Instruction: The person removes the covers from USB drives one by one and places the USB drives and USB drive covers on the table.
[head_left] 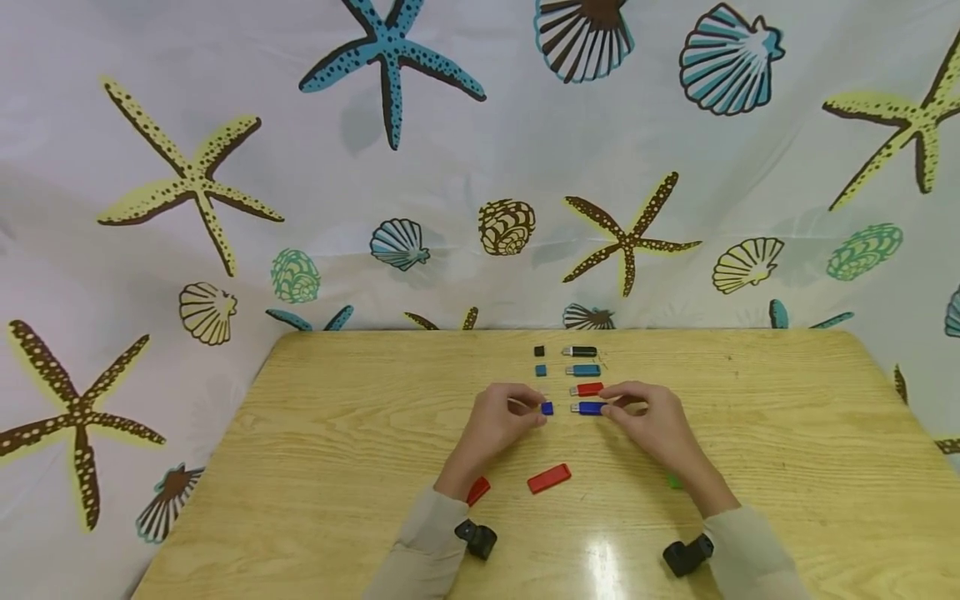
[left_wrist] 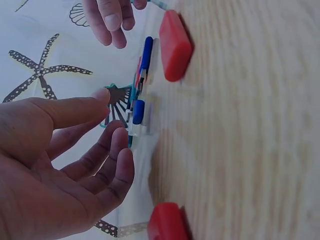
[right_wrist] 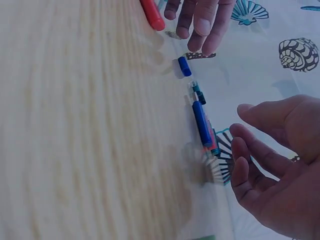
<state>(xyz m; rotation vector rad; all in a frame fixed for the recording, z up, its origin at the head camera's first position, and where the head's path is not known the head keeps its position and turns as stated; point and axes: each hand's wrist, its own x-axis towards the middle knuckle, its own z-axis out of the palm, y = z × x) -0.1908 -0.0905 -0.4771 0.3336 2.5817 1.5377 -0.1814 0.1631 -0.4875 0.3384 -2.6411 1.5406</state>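
The person's left hand (head_left: 504, 417) is released, its loosely bent fingers just beside a small blue cap (head_left: 547, 408) on the table (head_left: 337, 400). The right hand (head_left: 651, 412) is likewise free of any hold; near its fingertips, on the side toward the left hand, lies a blue flash drive (head_left: 589, 408). Beyond the right fingertips lie red (head_left: 588, 389), light blue (head_left: 585, 370) and black drives (head_left: 583, 352); beyond the left, light blue (head_left: 541, 370) and black caps (head_left: 539, 351). A red block (head_left: 549, 478) lies between the forearms, nearer the person than both hands.
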